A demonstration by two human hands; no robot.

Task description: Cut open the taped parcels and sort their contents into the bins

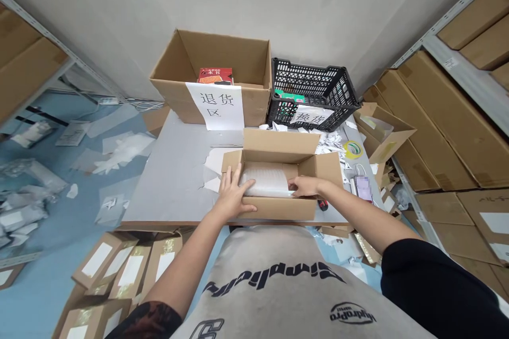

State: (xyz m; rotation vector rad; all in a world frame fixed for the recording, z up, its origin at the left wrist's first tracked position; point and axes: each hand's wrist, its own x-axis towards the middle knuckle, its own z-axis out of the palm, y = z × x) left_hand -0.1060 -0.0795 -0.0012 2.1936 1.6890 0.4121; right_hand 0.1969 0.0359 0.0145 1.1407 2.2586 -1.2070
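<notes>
An open cardboard box (274, 209) stands at the front of the grey table, its flaps folded outward. Inside lies a pale bubble-wrap packet (264, 179). My left hand (233, 193) grips the box's front left corner, with the fingers reaching toward the packet and the thumb along the front wall. My right hand (304, 186) comes in from the right, and its fingers press on the packet's right end near the front wall. What lies under the wrap is hidden.
Behind the box are a carton (210, 58) holding a red book (214, 76) and a black plastic crate (314, 90), both with paper signs. Paper scraps, a yellow tape roll (353, 149) and a red-handled tool (323, 205) lie nearby. Shelved cartons flank the table.
</notes>
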